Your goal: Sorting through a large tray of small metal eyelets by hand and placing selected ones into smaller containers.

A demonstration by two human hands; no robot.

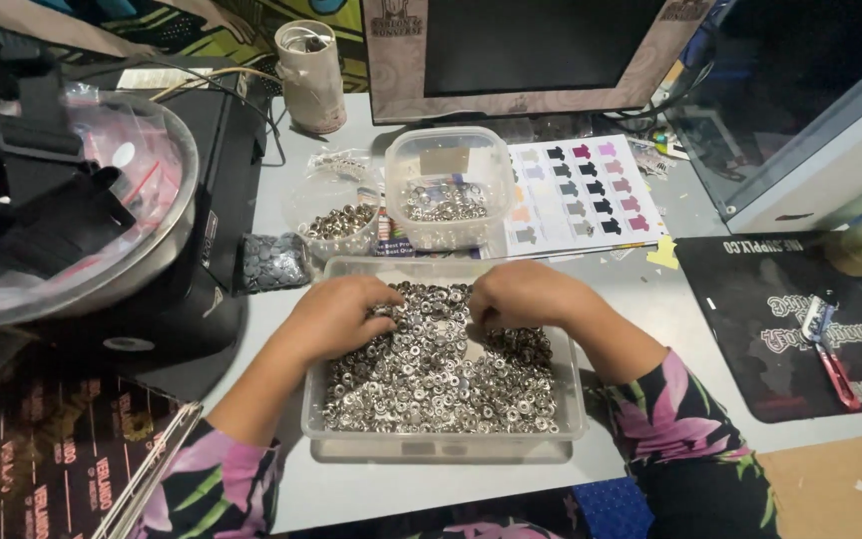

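Observation:
A clear rectangular plastic bin [441, 446] sits at the front of the grey desk, filled with many small silver metal snap fasteners [441, 384]. My left hand [336, 316] rests knuckles up on the pile at the bin's far left, fingers curled down into the pieces. My right hand [519, 295] is over the far right of the pile, fingers bent into the fasteners too. What lies under either palm is hidden. Both forearms wear flowered sleeves.
Behind the bin stand a smaller clear tub [448, 188] of silver pieces and a bag of fasteners [339, 220]. A colour-swatch sheet [581, 195] lies right of them, a monitor [536, 55] behind. A big bowl [72, 200] is left; a black mat [800, 319] with a red tool right.

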